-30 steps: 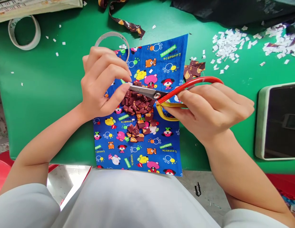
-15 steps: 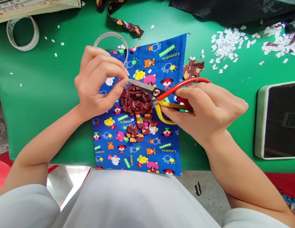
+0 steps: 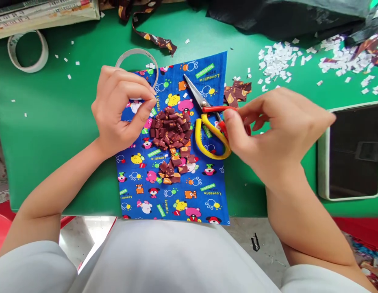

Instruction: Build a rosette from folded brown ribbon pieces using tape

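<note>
scissors over blue cloth. right hand half-curled, loosely holding red handle; left hand pinched shut, contents i can't tell. probably light, stiff, smooth; best gripped by the loops.

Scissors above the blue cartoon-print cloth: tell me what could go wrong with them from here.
The scissors might slip: the right hand is only at the red handle side, and how firm its grip is cannot be told.

Their blades sit just beyond the loose pile of brown cut pieces, so a careless sweep could scatter some across the cloth.

The pointed tip is exposed, and could prick the left hand if swung toward it.
</note>
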Demonstrator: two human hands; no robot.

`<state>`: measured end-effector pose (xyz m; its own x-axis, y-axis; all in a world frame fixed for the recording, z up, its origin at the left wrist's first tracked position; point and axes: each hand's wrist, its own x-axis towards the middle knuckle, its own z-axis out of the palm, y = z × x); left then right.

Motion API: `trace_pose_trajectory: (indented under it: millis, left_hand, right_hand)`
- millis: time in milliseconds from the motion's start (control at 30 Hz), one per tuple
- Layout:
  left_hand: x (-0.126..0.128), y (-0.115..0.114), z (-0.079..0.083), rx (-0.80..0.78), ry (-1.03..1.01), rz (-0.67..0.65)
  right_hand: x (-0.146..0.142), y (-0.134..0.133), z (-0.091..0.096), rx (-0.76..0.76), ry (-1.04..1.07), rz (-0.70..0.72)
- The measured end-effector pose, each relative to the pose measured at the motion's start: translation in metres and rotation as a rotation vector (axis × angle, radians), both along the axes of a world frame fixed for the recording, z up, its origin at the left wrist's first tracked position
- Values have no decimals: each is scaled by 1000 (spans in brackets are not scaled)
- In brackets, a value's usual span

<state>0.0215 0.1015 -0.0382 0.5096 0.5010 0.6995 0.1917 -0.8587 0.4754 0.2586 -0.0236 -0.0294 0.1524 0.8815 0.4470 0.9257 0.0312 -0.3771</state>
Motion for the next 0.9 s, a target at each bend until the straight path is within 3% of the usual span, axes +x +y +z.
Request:
trace_pose_trajectory:
  millis: [100,200,300,533,667,833,900]
  left_hand:
    - [0,0,0,-51,8,46]
    - [1,0,-1,-9,-12,1]
    - [0,2,-4,-34,-32,2]
    - [-3,18,-16,-378,-107,29]
    - [-5,24,-20,-419,-137,59]
    - [1,17,-12,-487,-181,55]
    - [8,11,-7,-559,-197,46]
  right_hand:
    - [14,10,-2,-39,-1,-95]
    - [24,19,-5,-189,72,-101]
    - [28,25,-11,-234,211,-112]
    - [29,24,-24,-193,295,-84]
    - [28,25,-22,-217,356,-84]
    - [26,31,-12,-78,493,-176]
    - [23,39,-6,-9,565,-150]
